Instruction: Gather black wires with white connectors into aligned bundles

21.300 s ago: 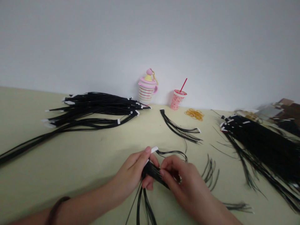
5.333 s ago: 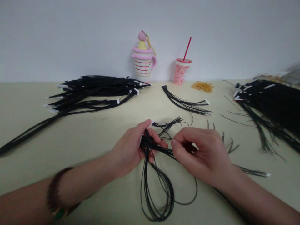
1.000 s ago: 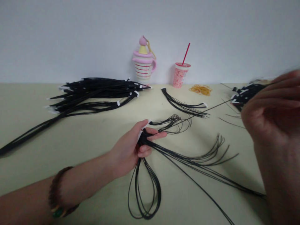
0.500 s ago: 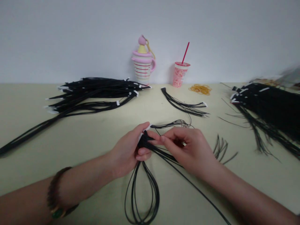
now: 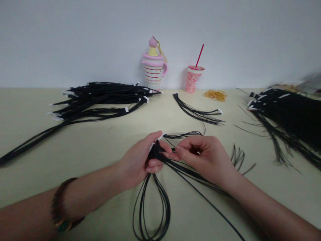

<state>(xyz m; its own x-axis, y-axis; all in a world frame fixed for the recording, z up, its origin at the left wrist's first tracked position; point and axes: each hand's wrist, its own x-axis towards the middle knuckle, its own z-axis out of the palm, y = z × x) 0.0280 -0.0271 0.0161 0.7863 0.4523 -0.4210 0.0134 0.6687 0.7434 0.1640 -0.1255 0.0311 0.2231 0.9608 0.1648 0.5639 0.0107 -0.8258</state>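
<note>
My left hand point(image 5: 144, 155) is closed around a wire harness point(image 5: 160, 155) of thin black wires, with white connectors showing by the thumb and index finger. A loop of its wires point(image 5: 167, 214) hangs below the palm, and other strands run out to the right beneath my other hand. My right hand point(image 5: 205, 155) pinches a black wire point(image 5: 174, 149) between thumb and index finger, close to the left fingertips. The tip of that wire is hidden by the fingers. Above the hands, a thinner wire bunch point(image 5: 183, 134) leads from a white connector point(image 5: 161, 136).
A pile of black harnesses point(image 5: 100, 95) lies at the back left, another point(image 5: 293, 117) at the right. One short harness point(image 5: 193, 112) rests at centre back. Yellow rubber bands point(image 5: 215, 95), a pink-lidded mug point(image 5: 153, 72) and a straw cup point(image 5: 194, 78) are near the wall.
My right hand has drawn slightly to the right with the pinched wire, so more of it shows between the hands. My left hand keeps its grip on the harness.
</note>
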